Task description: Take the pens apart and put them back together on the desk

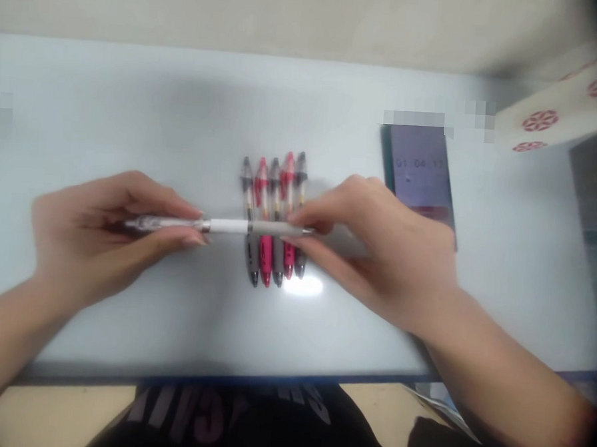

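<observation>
I hold a white and grey pen [228, 226] crosswise above the table, one hand at each end. My left hand [102, 230] is closed round its clear left end, thumb and fingers pinching the barrel. My right hand [377, 244] pinches the grey right end with its fingertips. Beneath the pen, several pens [273, 215] lie side by side on the table, red and grey ones alternating, tips toward me.
A phone [421, 173] with a lit screen lies on the pale blue table [134, 108] to the right of the pens. A white box with red round patterns [559, 110] stands at the far right. The table's front edge is near my body.
</observation>
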A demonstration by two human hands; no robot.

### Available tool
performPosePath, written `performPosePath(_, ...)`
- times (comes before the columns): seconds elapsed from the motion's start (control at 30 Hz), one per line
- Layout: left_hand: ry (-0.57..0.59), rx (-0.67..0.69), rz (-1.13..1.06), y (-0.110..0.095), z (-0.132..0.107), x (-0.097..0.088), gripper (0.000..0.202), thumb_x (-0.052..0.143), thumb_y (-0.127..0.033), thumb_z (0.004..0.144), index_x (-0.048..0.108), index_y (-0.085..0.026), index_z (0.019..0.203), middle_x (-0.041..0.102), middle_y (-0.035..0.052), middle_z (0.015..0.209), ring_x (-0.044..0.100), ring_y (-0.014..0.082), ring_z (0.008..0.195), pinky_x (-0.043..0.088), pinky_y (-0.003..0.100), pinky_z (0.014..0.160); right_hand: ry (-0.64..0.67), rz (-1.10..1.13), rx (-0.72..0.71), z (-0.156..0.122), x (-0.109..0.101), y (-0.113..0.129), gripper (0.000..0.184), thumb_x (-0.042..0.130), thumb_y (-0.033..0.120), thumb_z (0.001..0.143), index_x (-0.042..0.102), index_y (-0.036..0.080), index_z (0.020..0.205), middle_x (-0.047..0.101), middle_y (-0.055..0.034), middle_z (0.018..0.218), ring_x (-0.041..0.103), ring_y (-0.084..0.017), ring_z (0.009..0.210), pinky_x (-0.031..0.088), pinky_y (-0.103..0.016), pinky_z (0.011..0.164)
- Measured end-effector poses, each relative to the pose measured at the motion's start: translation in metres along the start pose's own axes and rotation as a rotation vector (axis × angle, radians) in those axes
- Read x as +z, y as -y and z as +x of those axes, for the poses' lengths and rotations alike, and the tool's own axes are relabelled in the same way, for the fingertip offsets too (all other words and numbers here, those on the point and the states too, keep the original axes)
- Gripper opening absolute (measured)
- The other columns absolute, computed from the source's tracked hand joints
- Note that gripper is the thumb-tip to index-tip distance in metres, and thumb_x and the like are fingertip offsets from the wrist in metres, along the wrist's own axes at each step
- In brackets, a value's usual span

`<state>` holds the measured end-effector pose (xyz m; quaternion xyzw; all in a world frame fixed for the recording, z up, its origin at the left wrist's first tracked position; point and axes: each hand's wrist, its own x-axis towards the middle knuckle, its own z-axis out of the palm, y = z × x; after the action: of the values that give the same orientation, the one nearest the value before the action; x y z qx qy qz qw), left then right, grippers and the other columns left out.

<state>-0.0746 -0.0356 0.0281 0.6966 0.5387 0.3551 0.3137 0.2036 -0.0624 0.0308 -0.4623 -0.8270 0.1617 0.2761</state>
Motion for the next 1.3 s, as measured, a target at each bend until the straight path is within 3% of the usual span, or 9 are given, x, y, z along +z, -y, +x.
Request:
performPosePath(0.13,0.055,0.088,-0.067,0.003,0.001,0.001,0.018,0.093,-0.026,0.074,0.081,-0.028,0.087,0.079,-0.0034,0.078,0.073,0.0159,0.067,0.056,0.028,0.054,0.019,-0.03,-0.024,0.002,0.001,-0.004,0.033,0.047,0.039,0.112,0.071,0.024,0.096,0.07,-0.001,0.077,0.067,-0.018,0.076,0.054,-0.035,0.077)
performPosePath(0.3,0.049,-0.033,0.009,0.0,0.001,0.001,0.015,0.091,-0.039,0.076,0.082,-0.033,0.086,0.08,-0.0036,0.081,0.075,0.0196,0.068,0.065,0.032,0.059,-0.059,0.079,-0.018,0.001,0.0,-0.003,0.017,0.063,0.034,0.106,0.069,0.023,0.118,0.076,0.0001,0.092,0.071,-0.015,0.08,0.058,-0.032,0.079)
performPosePath(0.47,-0.004,-0.094,-0.024,-0.004,0.001,0.003,0.019,0.096,-0.037,0.072,0.083,-0.031,0.085,0.079,-0.0049,0.073,0.075,0.0155,0.062,0.066,0.024,0.058,-0.038,0.064,-0.054,0.0,0.002,-0.003,0.022,0.059,0.031,0.107,0.067,0.023,0.126,0.075,-0.0048,0.108,0.072,-0.019,0.093,0.06,-0.035,0.085)
performPosePath(0.6,-0.013,-0.087,-0.135,-0.003,0.002,0.006,0.022,0.095,-0.035,0.073,0.077,-0.028,0.082,0.078,-0.0044,0.072,0.077,0.0174,0.062,0.067,0.027,0.055,-0.048,0.023,-0.059,0.003,0.002,-0.003,0.012,0.059,0.024,0.106,0.07,0.022,0.112,0.074,-0.005,0.106,0.072,-0.02,0.093,0.06,-0.035,0.082)
performPosePath(0.73,0.051,-0.027,-0.181,0.0,0.001,0.006,0.025,0.099,-0.027,0.067,0.077,-0.026,0.08,0.079,-0.0023,0.077,0.078,0.0183,0.067,0.067,0.027,0.056,-0.151,0.089,-0.002,0.004,-0.001,0.0,0.02,0.048,0.018,0.11,0.065,0.023,0.117,0.073,-0.0046,0.102,0.069,-0.016,0.086,0.059,-0.032,0.079)
performPosePath(0.87,0.079,-0.037,-0.266,0.003,0.0,0.005,0.023,0.096,-0.022,0.071,0.077,-0.028,0.082,0.08,-0.0019,0.079,0.079,0.0169,0.069,0.069,0.026,0.061,-0.082,0.099,-0.112,0.002,-0.002,-0.002,0.036,0.07,0.033,0.101,0.057,0.023,0.133,0.072,-0.0071,0.112,0.068,-0.02,0.093,0.057,-0.036,0.084)
performPosePath(0.97,0.103,-0.082,-0.363,0.004,0.001,0.005,0.02,0.093,-0.021,0.076,0.076,-0.028,0.083,0.08,-0.0018,0.078,0.079,0.0177,0.069,0.07,0.027,0.063,-0.069,-0.012,-0.149,0.001,0.0,-0.005,0.012,0.06,0.024,0.106,0.065,0.025,0.117,0.074,-0.0034,0.095,0.069,-0.018,0.083,0.054,-0.034,0.077)
performPosePath(1.13,0.19,-0.173,-0.459,-0.001,0.003,0.007,0.018,0.091,-0.024,0.077,0.073,-0.024,0.076,0.078,0.0006,0.071,0.078,0.0197,0.064,0.069,0.029,0.06,-0.031,-0.108,-0.172,0.004,0.001,-0.006,0.024,0.051,0.032,0.111,0.07,0.022,0.101,0.068,-0.0014,0.076,0.062,-0.016,0.069,0.047,-0.032,0.067)
performPosePath(1.3,0.177,-0.203,-0.394,-0.006,0.006,0.005,0.022,0.092,-0.025,0.073,0.069,-0.023,0.075,0.078,0.0023,0.072,0.078,0.023,0.065,0.068,0.034,0.062,-0.012,-0.063,-0.13,0.006,-0.001,-0.002,0.027,0.051,0.028,0.11,0.067,0.021,0.09,0.064,0.0003,0.069,0.057,-0.015,0.063,0.044,-0.03,0.063)
